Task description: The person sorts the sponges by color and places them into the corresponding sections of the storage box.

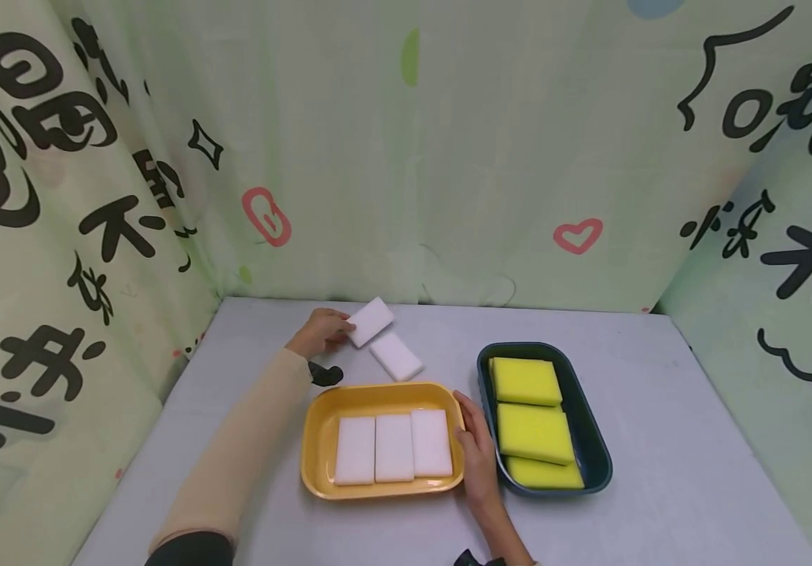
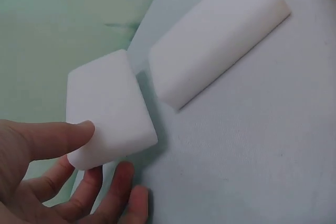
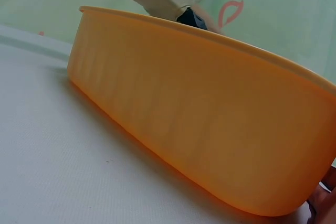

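My left hand (image 1: 322,330) pinches a white sponge block (image 1: 371,321) at the back of the table. In the left wrist view the thumb lies on top of this block (image 2: 110,108) and fingers curl beneath it. A second white sponge (image 1: 396,357) lies just beside it on the table. In front stands a yellow tray (image 1: 377,395) with three white sponges (image 1: 394,448) side by side in it. My right hand (image 1: 478,456) grips the tray's right rim. The right wrist view shows mostly the tray's outer wall (image 3: 199,114), with little of the hand in sight.
To the right of the yellow tray stands a dark green tray (image 1: 593,440) with yellow sponges (image 1: 534,432) in it. A white-covered table (image 1: 667,472) lies beneath everything. Printed pale green curtains (image 1: 490,157) hang behind and at both sides.
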{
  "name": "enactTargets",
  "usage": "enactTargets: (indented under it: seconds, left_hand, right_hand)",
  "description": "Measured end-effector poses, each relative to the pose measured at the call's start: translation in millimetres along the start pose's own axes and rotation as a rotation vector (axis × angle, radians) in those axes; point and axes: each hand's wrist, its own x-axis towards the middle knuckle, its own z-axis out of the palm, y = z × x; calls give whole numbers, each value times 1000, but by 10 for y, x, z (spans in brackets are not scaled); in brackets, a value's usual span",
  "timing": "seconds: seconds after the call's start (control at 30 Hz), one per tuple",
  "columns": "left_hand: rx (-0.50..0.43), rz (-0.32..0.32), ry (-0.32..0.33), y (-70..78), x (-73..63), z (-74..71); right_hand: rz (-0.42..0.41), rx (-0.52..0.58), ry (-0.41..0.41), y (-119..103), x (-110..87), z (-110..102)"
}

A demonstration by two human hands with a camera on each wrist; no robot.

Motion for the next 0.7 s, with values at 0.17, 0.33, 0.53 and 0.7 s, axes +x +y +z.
enactTargets:
  seconds: [0.17,0.33,0.53,0.7]
  left_hand:
    - [-134,-10,-51,-24,-79,-84]
    - [-184,37,-95,-50,-164,-149]
    - [-175,128,-95,-85,-278,-225]
    - [-151,178,-67,-111,-407,-272]
  right_hand:
    - [-2,2,6,3,2,-1]
    - [10,0,10,9,1,-3]
    - [9,11,4,16,-3,0]
    - [-5,27,0,31,-1,4]
